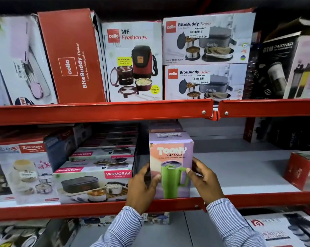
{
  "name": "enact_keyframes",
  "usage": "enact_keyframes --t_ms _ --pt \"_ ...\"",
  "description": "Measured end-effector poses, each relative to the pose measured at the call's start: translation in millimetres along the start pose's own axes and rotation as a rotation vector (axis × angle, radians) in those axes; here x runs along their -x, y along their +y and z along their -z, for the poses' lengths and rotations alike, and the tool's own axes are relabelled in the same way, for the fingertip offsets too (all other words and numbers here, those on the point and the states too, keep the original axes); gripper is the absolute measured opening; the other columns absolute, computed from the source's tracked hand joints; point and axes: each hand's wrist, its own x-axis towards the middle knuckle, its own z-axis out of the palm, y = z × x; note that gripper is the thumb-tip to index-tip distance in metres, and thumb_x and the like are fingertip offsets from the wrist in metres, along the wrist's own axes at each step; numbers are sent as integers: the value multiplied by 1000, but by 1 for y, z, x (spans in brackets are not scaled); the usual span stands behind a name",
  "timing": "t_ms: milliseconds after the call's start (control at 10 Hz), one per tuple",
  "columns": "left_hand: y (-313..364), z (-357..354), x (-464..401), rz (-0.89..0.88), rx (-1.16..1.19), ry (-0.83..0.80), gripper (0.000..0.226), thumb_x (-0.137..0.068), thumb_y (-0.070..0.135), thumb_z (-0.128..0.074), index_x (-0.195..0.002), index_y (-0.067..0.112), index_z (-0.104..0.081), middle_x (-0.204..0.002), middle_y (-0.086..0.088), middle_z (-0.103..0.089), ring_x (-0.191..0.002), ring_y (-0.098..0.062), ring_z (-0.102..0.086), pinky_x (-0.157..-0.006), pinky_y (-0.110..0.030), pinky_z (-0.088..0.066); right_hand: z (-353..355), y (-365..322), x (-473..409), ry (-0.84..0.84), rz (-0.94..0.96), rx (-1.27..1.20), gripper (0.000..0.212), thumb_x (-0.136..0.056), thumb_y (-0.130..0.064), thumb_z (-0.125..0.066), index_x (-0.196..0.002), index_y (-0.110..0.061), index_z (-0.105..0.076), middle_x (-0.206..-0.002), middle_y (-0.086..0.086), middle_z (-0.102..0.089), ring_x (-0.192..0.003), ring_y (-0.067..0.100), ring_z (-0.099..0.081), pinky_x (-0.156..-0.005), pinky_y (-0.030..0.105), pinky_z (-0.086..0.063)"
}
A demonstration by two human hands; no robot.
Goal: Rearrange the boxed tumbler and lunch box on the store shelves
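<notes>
Hands grip the upright Toony tumbler box (171,164) on the middle shelf (239,168): left hand (141,189) and right hand (205,180) clasp its sides.

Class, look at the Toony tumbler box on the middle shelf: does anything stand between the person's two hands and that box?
Nothing visible does. The left hand and the right hand already rest on opposite sides of the Toony tumbler box, which stands upright at the shelf's front edge. The Varmora lunch box sits just left of it, beyond the left hand.

Two bare hands, long shirt sleeves (229,223), fine blue-and-white stripes, buttoned cuffs
</notes>
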Motion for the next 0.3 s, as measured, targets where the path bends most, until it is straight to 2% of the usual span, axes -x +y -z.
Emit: enact_keyframes --t_ms 100,200,300 --pt "-1 0 -3 2 -21 8 53 -89 47 -64 -137 26 -56 -109 8 -78 -97 -5 -72 -92 -31 -60 0 -2 -2 -11 -16 19 47 -95 -21 -60 -141 -24 -49 -127 -4 -67 -114 13 -66 -79 8 -54" --pt "-3 2 -4 13 -47 -8 67 -84 60 -60 -142 28 -51 -112 8 -78 -101 -8 -73 -94 -37 -60 0 -4 0 1 -29 9 48 -93 -23 -62 -140 -27 -50 -131 -3 -66 -120 17 -64 -85 13 -56" --pt "-2 8 -1 -35 -51 82 84 -79 66 -60 -148 21 -46 -123 0 -75 -103 -12 -73 -92 -29 -61 3 -14 14 189 26 77 50 -90 -23 -67 -138 -29 -51 -136 3 -63 -122 23 -61 -93 29 -54"
